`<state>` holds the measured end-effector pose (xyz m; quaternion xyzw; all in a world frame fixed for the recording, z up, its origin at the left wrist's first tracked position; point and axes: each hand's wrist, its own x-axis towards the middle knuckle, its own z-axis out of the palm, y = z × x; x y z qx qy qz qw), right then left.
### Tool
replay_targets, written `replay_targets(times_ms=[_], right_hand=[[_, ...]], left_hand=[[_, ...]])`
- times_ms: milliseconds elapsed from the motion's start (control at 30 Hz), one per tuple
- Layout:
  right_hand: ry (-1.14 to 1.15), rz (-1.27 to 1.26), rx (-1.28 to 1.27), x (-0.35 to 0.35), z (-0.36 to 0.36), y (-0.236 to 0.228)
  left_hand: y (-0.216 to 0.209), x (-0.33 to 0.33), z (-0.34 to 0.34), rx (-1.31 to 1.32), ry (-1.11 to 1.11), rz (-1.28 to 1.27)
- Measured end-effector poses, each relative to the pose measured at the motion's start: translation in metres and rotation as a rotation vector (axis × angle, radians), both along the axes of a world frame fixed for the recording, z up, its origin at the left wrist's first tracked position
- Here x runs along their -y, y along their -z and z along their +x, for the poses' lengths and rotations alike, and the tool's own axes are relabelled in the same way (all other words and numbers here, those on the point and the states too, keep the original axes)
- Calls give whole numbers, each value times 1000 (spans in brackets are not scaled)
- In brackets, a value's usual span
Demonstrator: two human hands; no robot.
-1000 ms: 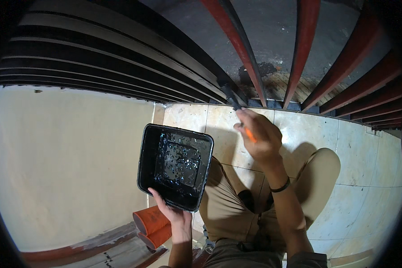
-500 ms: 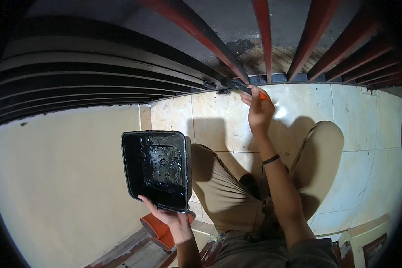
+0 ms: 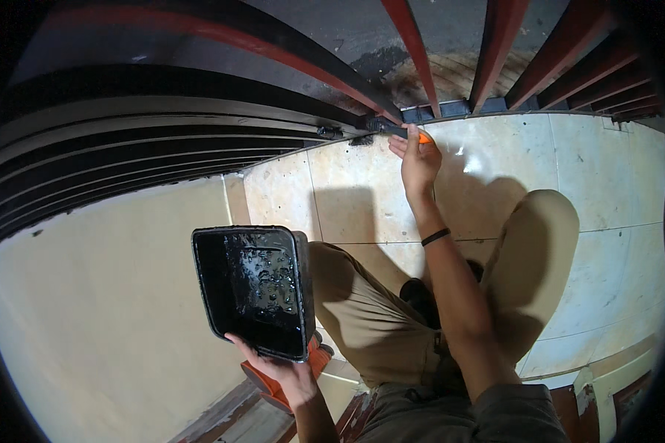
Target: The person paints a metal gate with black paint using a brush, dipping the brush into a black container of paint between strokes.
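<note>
My left hand (image 3: 277, 371) grips the near edge of a black square paint tub (image 3: 301, 295), tilted so that its inside shows; wet black paint coats the bottom and walls. At the foot of a metal railing, my right hand (image 3: 421, 159) is closed round a paintbrush (image 3: 397, 131) with a black and orange handle. The brush's dark head is against the lower end of a bar (image 3: 273, 63), low over the floor. Bars to the left are black, while those to the right, such as this bar (image 3: 495, 55), still show red.
Below the railing lie pale floor tiles (image 3: 613, 177) with dark specks. A plain cream surface (image 3: 103, 317) fills the left side. Behind the tub is an orange object (image 3: 273, 387), partly hidden. My bent knees (image 3: 547, 229) flank my right forearm. Grey ground (image 3: 451, 29) shows beyond the bars.
My right hand and the brush have shifted slightly up and left in the picture, along with the railing's base. The tub sits slightly lower and further left.
</note>
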<state>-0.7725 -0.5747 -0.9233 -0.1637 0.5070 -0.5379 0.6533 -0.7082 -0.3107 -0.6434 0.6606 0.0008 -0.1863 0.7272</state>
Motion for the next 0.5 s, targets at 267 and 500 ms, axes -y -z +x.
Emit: replay_targets(times_ms=[267,500], right_hand=[[2,-11,-41,-8,13,11],[5,-85,135,-10,18,13]], left_hand=[[6,-2,4,4,-5,28],[7,-1,3,4,15,30]])
